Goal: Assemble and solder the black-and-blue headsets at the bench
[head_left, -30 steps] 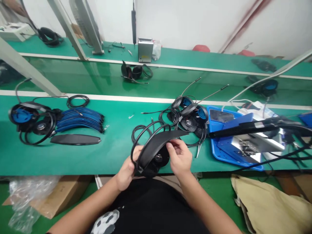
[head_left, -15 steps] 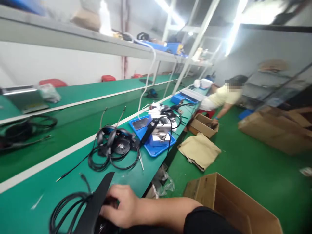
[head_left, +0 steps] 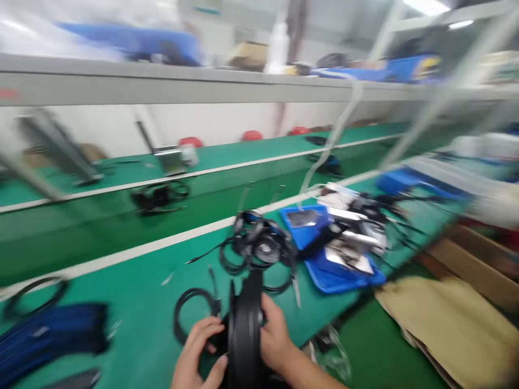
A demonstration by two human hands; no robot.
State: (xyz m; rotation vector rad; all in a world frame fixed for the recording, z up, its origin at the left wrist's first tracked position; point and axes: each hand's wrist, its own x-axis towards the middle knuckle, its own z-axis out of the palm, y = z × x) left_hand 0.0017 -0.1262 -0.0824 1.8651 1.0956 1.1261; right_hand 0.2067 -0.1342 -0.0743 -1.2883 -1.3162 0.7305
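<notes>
A black headset is held up in front of me at the near edge of the bench. My left hand is closed on its left side, fingers curled behind it. My right hand grips the right side. The headset's lower part is cut off by the frame. Just left of it, a coiled black cable lies on the green bench top. Beyond my hands sits another black headset with its cable looped around it.
A blue tray with a phone and metal parts stands to the right. At the left is a dark blue, blurred item. A shelf runs across above the bench. Tan cloth and a cardboard box lie right of the bench.
My view has swung left. My left hand has come into view on the headset, which now stands more upright between both hands. The co-worker has left the view.
</notes>
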